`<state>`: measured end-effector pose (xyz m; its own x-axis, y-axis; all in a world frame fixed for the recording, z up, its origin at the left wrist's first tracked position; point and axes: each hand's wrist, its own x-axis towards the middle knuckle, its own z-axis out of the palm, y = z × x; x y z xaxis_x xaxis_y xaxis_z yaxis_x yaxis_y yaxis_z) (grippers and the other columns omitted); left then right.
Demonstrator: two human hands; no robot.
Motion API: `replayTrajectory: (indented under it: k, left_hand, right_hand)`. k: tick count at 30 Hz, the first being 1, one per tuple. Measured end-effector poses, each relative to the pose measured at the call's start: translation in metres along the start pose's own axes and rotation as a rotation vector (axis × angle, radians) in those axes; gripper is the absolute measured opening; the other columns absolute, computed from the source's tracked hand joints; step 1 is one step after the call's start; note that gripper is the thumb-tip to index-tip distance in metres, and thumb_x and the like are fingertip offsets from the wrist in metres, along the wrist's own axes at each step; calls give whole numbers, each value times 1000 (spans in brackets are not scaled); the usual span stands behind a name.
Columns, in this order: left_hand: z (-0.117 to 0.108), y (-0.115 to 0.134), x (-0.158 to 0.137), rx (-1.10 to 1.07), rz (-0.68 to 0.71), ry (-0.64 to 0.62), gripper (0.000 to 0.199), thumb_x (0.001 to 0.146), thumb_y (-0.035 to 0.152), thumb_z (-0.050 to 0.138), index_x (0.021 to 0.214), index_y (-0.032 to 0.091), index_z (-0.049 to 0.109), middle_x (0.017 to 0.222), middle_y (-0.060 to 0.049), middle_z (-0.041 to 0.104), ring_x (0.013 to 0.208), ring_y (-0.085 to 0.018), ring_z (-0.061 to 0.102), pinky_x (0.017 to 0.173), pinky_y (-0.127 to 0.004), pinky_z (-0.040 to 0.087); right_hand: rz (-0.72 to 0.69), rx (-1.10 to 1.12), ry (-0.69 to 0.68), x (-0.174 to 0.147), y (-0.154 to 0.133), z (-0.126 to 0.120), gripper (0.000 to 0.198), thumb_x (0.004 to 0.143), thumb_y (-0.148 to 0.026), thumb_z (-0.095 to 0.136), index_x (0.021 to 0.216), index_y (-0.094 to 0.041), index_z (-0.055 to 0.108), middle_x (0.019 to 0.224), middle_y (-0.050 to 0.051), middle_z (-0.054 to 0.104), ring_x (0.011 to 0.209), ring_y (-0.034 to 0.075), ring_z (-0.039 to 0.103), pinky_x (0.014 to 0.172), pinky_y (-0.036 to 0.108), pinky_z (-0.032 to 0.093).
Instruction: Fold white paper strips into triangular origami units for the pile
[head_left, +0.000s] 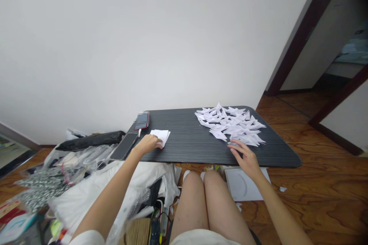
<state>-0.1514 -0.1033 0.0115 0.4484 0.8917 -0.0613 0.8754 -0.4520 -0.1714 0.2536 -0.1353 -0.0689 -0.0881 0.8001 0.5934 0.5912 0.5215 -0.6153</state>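
A person sits at a dark table (184, 134), with one hand on each side. The left hand (148, 144) touches a small stack of white paper (163, 135) near the table's left end. Its fingers curl over the edge of the stack, but one cannot tell if they pinch a sheet or just rest there. The right hand (247, 159) is loose, holding nothing that can be seen. Its fingers are spread at the near edge of a pile of folded white papers (230, 124), and it is hard to tell if the tips touch one. The flat papers are likely on the left so that the left hand can reach them, and the pointy ones on the right so that the two kinds do not get mixed up. The folded ones lie close, some on top of others, maybe to save room. A black phone (125, 146) lies just beside the left wrist, and a red-edged phone (142, 121) with a white plug (140, 133) is behind it, so the left arm could bump them. A plain wall (172, 46) stops the table at the back. Bags (86, 189) crowd the floor on the left, and a paper scrap (283, 189) lies on the wood floor (330, 183) to the right.
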Motion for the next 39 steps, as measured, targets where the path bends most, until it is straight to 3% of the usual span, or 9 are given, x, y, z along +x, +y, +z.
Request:
replayTrajectory:
  k: [6, 12, 18, 20, 24, 27, 31, 35, 39]
  left_hand:
    - [-2, 0, -2, -48, -15, 4, 30, 79, 37, 44, 92, 20, 64, 81, -10, 65, 77, -20, 59, 65, -24, 38]
    - [6, 18, -10, 16, -219, 80, 25, 77, 21, 38, 83, 12, 61, 81, -14, 62, 74, -23, 59, 65, -31, 41]
    - [-12, 43, -7, -215, -401, 783, 20, 78, 20, 36, 79, 14, 56, 103, -14, 57, 104, -23, 48, 87, -37, 37]
    - [-19, 67, 3, -434, -306, 853, 17, 77, 22, 39, 73, 15, 54, 96, -11, 60, 96, -19, 53, 84, -33, 39]
    - [-24, 122, 35, -967, -52, 615, 16, 72, 23, 44, 59, 15, 49, 68, -3, 59, 64, -12, 55, 62, -22, 44]
    - [-21, 137, 61, -1234, -108, 560, 17, 67, 23, 48, 53, 15, 44, 57, 0, 52, 53, -9, 49, 50, -19, 39]
    - [-14, 122, 88, -1431, -244, 683, 16, 66, 25, 51, 55, 14, 46, 52, 3, 49, 51, -8, 48, 52, -19, 39]
    - [1, 109, 105, -1682, -165, 498, 27, 68, 35, 54, 85, 13, 52, 54, 2, 56, 47, -11, 54, 53, -24, 43]
    - [22, 107, 108, -1666, -98, 442, 28, 70, 37, 54, 78, 10, 55, 47, 0, 58, 43, -14, 56, 51, -24, 42]
  right_hand:
    - [2, 9, 1, -1, 1, 1, 23, 80, -29, 44, 90, -20, 63, 107, 7, 55, 101, 21, 51, 90, 39, 38]
    - [2, 7, 11, 0, -1, 0, 24, 80, -29, 43, 90, -20, 63, 107, 8, 56, 100, 21, 52, 89, 38, 39]
    - [38, 24, 90, 0, -2, 4, 24, 80, -28, 42, 90, -20, 63, 107, 8, 55, 101, 21, 50, 90, 39, 37]
    - [65, 54, 133, 1, -8, 9, 24, 80, -29, 42, 91, -19, 62, 109, 9, 55, 103, 21, 49, 92, 40, 36]
    - [111, 253, 27, 12, -34, 24, 34, 77, -33, 48, 108, -19, 54, 118, 9, 49, 112, 22, 42, 97, 42, 29]
    - [325, 548, -155, 30, -56, 36, 47, 73, -37, 54, 116, -18, 46, 114, 10, 53, 100, 22, 52, 87, 40, 41]
    - [521, 923, -393, 62, -64, 54, 34, 69, -36, 59, 93, -13, 58, 86, 10, 65, 67, 20, 62, 60, 33, 51]
    - [600, 1033, -254, 90, -51, 74, 30, 64, -34, 64, 82, -10, 60, 70, 7, 66, 55, 15, 60, 54, 28, 49]
    - [566, 907, -230, 104, -32, 88, 30, 64, -38, 61, 71, -9, 62, 63, 5, 64, 55, 15, 58, 52, 27, 48]
